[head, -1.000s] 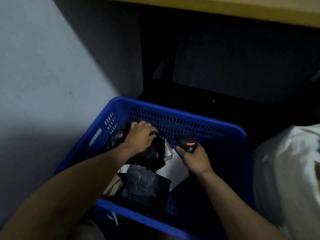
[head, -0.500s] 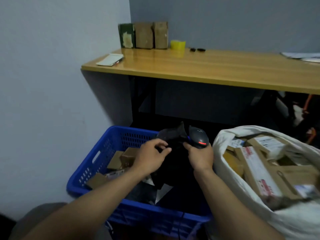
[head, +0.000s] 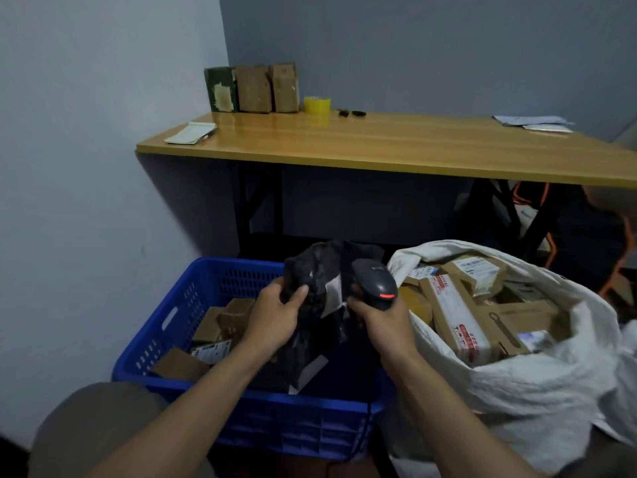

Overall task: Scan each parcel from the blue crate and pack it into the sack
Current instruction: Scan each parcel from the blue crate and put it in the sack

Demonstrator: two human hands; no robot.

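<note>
Over the crate, our left hand pinches a black parcel by its crumpled edge while our right hand grips the scanner, red light on, just beside the white label. The sack, already heaped, stands just beside the crate's right side. The risk, as we judge it: the creased, tilted label may fail to read, and the limp parcel could slip from so light a pinch and drop among unscanned boxes.
</note>
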